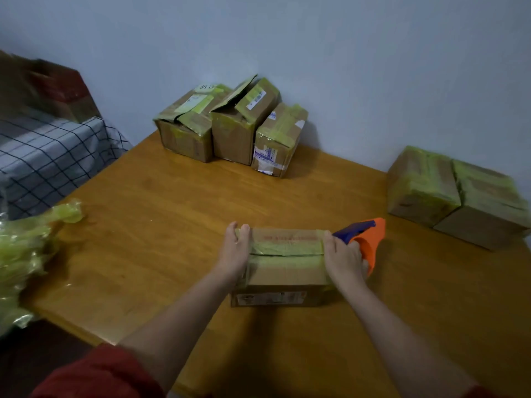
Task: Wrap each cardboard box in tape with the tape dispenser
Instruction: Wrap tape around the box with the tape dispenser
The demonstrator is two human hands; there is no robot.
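Observation:
A small cardboard box (284, 265) with yellowish tape across its top lies on the wooden table (161, 225) in front of me. My left hand (234, 249) presses flat against the box's left end, fingers over the top edge. My right hand (343, 258) is at the box's right end and grips an orange and blue tape dispenser (369, 239), held against that end. The tape roll itself is hidden behind my hand.
Three taped boxes (232, 124) stand at the back by the wall, one with a raised flap. Two wrapped boxes (457, 196) lie at the right. A crumpled heap of yellow-green tape (26, 254) hangs over the table's left edge. A checked cloth (48, 156) covers furniture at left.

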